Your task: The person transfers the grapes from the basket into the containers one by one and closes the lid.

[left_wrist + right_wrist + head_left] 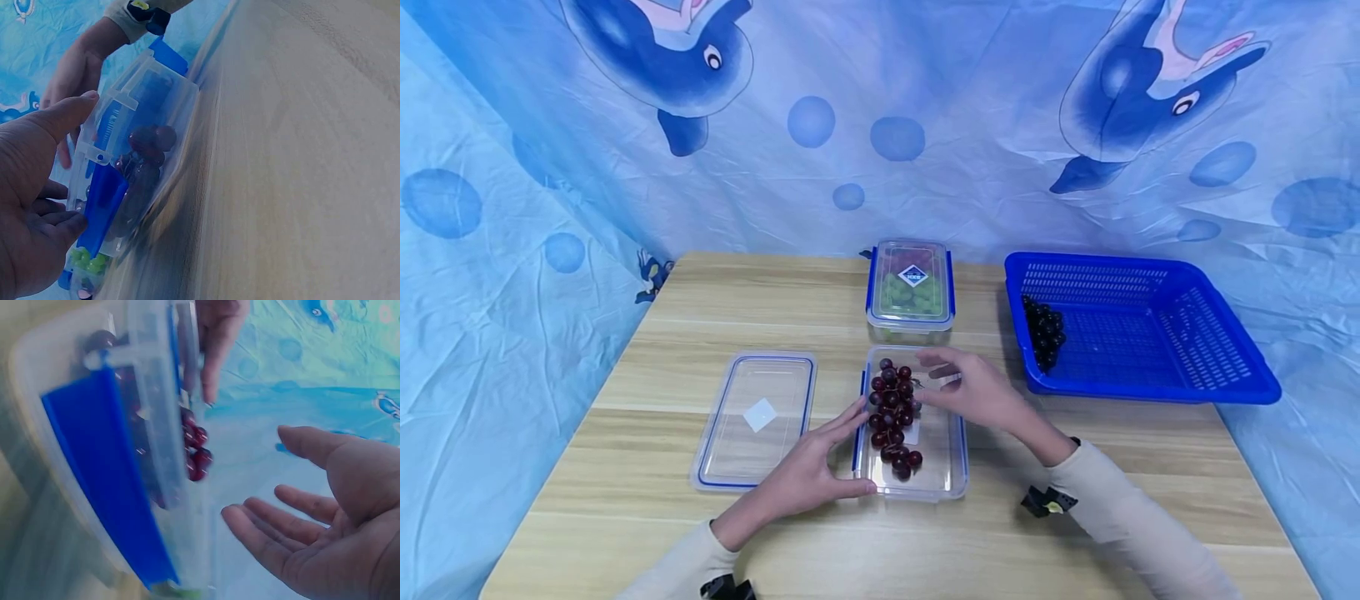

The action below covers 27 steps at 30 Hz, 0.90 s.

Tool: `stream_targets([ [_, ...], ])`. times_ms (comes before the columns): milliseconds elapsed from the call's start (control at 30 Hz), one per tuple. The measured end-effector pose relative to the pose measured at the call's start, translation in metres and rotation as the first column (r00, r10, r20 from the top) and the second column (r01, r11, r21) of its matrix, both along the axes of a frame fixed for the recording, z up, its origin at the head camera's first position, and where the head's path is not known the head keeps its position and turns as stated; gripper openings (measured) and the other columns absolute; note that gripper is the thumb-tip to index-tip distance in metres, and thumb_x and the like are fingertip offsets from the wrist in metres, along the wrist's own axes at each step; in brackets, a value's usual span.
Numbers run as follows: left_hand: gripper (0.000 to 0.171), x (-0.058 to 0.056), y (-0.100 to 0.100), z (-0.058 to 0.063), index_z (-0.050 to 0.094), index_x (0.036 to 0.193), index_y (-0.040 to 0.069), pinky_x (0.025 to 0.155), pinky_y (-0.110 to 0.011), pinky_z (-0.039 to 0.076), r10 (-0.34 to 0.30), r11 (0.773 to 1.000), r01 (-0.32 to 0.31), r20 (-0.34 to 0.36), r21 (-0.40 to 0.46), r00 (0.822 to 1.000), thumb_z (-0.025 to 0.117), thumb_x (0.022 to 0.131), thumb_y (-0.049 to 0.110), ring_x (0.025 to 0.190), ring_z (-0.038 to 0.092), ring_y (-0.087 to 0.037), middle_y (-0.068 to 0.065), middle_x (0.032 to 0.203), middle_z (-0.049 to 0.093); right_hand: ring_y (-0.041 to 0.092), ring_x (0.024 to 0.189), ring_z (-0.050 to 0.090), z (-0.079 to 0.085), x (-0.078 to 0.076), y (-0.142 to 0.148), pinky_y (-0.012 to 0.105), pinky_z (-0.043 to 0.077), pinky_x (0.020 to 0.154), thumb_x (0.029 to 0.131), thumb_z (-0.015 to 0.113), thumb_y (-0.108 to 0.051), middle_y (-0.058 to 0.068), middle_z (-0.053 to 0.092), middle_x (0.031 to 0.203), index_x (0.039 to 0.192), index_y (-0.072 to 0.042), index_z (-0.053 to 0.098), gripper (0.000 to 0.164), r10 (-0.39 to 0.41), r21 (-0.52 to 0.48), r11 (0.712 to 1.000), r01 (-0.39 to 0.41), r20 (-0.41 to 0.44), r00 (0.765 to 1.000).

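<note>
A bunch of dark red grapes (891, 417) lies along the left side of a clear plastic container (942, 454) with blue side clips. My left hand (808, 467) rests against the container's left side, thumb and fingers spread; in the left wrist view its fingertips are right at the blue clip (103, 209). My right hand (973, 392) hovers over the container's right part with loosely bent fingers. In the right wrist view that right hand (331, 512) holds nothing, its palm facing the grapes (199, 456) that rise above the rim.
A clear lid (737, 454) with a blue seal lies left of the container. Behind stands a closed container (912, 287) of green and reddish grapes. At the back right a blue basket (1120, 350) holds black grapes (1043, 333). A blue dolphin-print sheet (850, 100) hangs behind the table.
</note>
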<state>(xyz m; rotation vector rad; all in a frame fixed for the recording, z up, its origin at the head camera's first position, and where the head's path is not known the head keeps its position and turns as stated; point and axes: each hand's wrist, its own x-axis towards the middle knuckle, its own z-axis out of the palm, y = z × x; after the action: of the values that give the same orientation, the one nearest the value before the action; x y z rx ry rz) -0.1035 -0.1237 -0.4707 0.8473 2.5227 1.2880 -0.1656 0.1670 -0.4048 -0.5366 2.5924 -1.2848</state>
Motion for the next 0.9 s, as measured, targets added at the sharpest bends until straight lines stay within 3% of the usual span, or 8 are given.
stream_targets([
  [233, 0.102, 0.001, 0.000, 0.001, 0.040, 0.154, 0.002, 0.121, -0.054, 0.028, 0.005, 1.000, -0.005, 0.003, 0.005, 1.000, 0.088, 0.075, 0.046, 0.149, 0.033, -0.032, -0.006, 0.169, 0.024, 0.028, 0.108, 0.072, 0.032, -0.001, 0.022, 0.036, 0.063, 0.086, 0.091, 0.080, -0.028, 0.010, 0.071, 0.125, 0.135, -0.010, 0.065, 0.050, -0.032, -0.042, 0.999, 0.027, -0.120, 0.992],
  [400, 0.101, 0.001, 0.000, 0.000, 0.041, 0.154, 0.001, 0.121, -0.054, 0.028, 0.002, 1.000, -0.002, 0.004, 0.011, 1.000, 0.089, 0.075, 0.042, 0.149, 0.033, -0.032, -0.006, 0.169, 0.023, 0.024, 0.104, 0.073, 0.050, -0.009, 0.045, 0.035, 0.064, 0.082, 0.092, 0.079, -0.030, 0.010, 0.071, 0.126, 0.136, -0.008, 0.065, 0.052, -0.081, 0.017, 0.996, 0.086, -0.196, 0.977],
  [533, 0.101, 0.001, 0.001, 0.000, 0.041, 0.154, 0.000, 0.120, -0.054, 0.029, 0.003, 1.000, -0.003, 0.003, 0.008, 1.000, 0.090, 0.075, 0.040, 0.149, 0.033, -0.033, -0.007, 0.169, 0.023, 0.022, 0.104, 0.072, 0.062, -0.020, 0.069, 0.042, 0.063, 0.081, 0.094, 0.075, -0.037, 0.007, 0.071, 0.128, 0.138, -0.013, 0.064, 0.051, -0.156, 0.086, 0.980, 0.178, -0.216, 0.964],
  [700, 0.101, 0.002, 0.001, 0.001, 0.041, 0.153, 0.000, 0.120, -0.054, 0.029, 0.008, 1.000, -0.008, 0.005, 0.008, 1.000, 0.090, 0.075, 0.041, 0.149, 0.033, -0.033, -0.007, 0.169, 0.023, 0.032, 0.112, 0.068, 0.067, -0.036, 0.103, 0.053, 0.059, 0.087, 0.097, 0.068, -0.047, 0.010, 0.069, 0.131, 0.142, -0.016, 0.061, 0.054, -0.241, 0.107, 0.958, 0.266, -0.205, 0.949],
  [800, 0.102, 0.002, 0.001, 0.001, 0.041, 0.154, 0.000, 0.121, -0.053, 0.029, 0.009, 1.000, -0.009, 0.007, 0.006, 1.000, 0.090, 0.075, 0.042, 0.149, 0.033, -0.032, -0.007, 0.169, 0.023, 0.030, 0.108, 0.070, 0.062, -0.047, 0.122, 0.045, 0.060, 0.084, 0.098, 0.065, -0.050, 0.013, 0.070, 0.128, 0.141, -0.015, 0.062, 0.055, -0.287, 0.102, 0.944, 0.314, -0.216, 0.933],
  [900, 0.101, 0.002, 0.002, 0.001, 0.041, 0.154, 0.001, 0.121, -0.053, 0.028, 0.011, 1.000, -0.011, 0.008, 0.006, 1.000, 0.090, 0.075, 0.040, 0.149, 0.033, -0.032, -0.006, 0.169, 0.023, 0.015, 0.094, 0.072, 0.053, -0.058, 0.139, 0.028, 0.061, 0.073, 0.098, 0.064, -0.053, 0.015, 0.071, 0.126, 0.142, -0.015, 0.061, 0.058, -0.335, 0.091, 0.929, 0.359, -0.206, 0.919],
])
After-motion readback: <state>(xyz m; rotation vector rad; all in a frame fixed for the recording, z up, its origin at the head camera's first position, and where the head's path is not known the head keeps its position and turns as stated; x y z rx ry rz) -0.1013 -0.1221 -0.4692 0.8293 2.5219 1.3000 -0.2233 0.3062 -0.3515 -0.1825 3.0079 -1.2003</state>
